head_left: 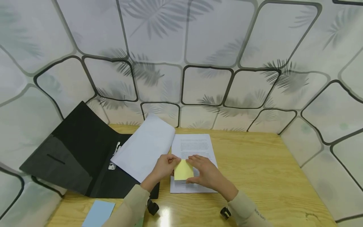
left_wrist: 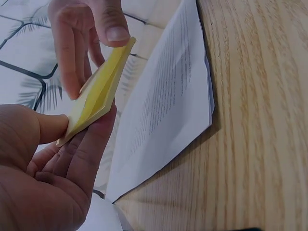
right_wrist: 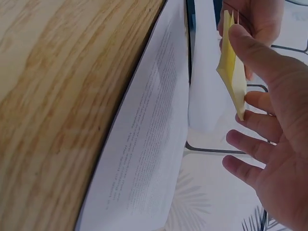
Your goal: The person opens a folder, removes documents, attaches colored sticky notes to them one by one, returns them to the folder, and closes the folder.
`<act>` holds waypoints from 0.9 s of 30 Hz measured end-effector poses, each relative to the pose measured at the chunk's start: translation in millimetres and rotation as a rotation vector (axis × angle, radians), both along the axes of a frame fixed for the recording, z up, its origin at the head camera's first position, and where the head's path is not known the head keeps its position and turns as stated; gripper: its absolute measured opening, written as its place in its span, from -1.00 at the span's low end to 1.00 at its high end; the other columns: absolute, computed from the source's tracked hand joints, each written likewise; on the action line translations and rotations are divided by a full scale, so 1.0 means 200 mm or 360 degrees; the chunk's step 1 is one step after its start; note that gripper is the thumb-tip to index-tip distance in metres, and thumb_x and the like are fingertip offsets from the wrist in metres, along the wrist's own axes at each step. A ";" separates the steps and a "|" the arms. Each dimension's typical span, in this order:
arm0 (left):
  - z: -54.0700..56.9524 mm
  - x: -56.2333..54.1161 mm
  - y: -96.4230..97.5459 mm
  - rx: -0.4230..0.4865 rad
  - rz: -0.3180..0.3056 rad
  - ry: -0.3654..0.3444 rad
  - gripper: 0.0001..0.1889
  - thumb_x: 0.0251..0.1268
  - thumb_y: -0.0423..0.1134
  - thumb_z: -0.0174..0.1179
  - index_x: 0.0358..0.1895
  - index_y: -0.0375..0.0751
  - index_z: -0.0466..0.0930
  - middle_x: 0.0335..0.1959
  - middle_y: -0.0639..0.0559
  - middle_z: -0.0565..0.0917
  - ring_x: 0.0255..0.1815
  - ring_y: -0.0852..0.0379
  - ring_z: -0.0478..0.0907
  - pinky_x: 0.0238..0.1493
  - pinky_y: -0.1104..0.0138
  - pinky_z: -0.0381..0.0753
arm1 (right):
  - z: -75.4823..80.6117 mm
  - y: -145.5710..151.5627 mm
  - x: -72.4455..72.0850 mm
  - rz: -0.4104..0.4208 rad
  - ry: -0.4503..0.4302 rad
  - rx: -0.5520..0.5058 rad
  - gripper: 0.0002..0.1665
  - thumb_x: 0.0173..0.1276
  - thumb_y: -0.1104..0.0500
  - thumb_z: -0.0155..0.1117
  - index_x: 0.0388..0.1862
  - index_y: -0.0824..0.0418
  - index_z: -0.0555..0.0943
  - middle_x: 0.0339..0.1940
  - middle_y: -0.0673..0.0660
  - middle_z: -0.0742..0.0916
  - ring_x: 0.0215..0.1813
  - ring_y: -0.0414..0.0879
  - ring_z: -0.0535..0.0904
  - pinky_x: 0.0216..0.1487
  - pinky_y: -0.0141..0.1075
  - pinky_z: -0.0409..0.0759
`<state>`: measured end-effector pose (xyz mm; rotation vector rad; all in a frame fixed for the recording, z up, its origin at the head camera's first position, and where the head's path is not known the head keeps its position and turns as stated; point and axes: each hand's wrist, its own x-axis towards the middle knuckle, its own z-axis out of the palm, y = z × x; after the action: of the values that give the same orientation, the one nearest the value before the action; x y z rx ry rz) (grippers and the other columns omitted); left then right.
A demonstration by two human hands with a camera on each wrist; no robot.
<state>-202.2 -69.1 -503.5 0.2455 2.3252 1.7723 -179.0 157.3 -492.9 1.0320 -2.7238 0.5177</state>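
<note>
A yellow sticky note pad [head_left: 183, 171] is held up over a stack of printed pages [head_left: 195, 144]. My left hand [head_left: 165, 165] pinches its left side, thumb on one face and fingers beneath, as the left wrist view shows. Across from it, my right hand [head_left: 206, 172] spans the pad's right edge, with the thumb at the near corner and the index finger by the far one. Seen from the left wrist, the top sheet bows slightly up from the pad [left_wrist: 98, 94]. The right hand's other fingers are spread apart in the right wrist view.
Left of the pages lies an opened black binder [head_left: 76, 157] with a metal clip [head_left: 112, 165]. White sheets [head_left: 148, 145] are turned over across it. A blue paper [head_left: 99, 212] lies at the table's front left, near a partly covered green one [head_left: 140, 222]. A patterned wall [head_left: 207, 85] borders the wooden table.
</note>
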 end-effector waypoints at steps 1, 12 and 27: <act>0.00 0.00 0.00 -0.0002 0.0001 -0.0001 -0.74 0.59 -0.25 0.21 -0.06 -0.43 0.76 -0.46 -0.11 0.78 -0.59 0.20 0.66 -0.47 0.19 0.80 | 0.00 0.00 0.00 0.0013 -0.0011 -0.0012 -0.10 0.14 -0.20 0.68 0.36 0.24 0.64 0.38 0.25 0.70 0.42 0.23 0.61 0.41 0.15 0.57; 0.01 0.00 -0.04 0.0031 -0.0033 -0.0047 -0.72 0.62 -0.22 0.19 -0.03 -0.42 0.76 -0.44 -0.12 0.78 -0.55 0.11 0.72 -0.41 0.10 0.82 | -0.02 -0.02 0.01 0.0134 0.0053 -0.0146 -0.48 0.31 0.16 0.39 0.28 0.15 0.73 0.38 0.26 0.70 0.40 0.24 0.63 0.36 0.19 0.61; 0.01 0.00 -0.10 0.0593 -0.0142 -0.0594 -0.40 0.50 -0.35 -0.04 0.57 -0.41 0.31 0.13 -0.32 0.76 -0.13 0.02 0.85 -0.09 0.15 0.84 | -0.02 0.01 -0.06 0.0065 0.0240 -0.0401 -0.82 0.34 0.35 0.49 -0.09 0.21 0.81 -0.09 0.12 0.88 -0.07 0.01 0.84 -0.03 -0.11 0.81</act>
<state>-202.2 -89.4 -501.1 0.0636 1.7009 1.9953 -190.7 160.1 -496.9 1.0173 -2.4355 0.7355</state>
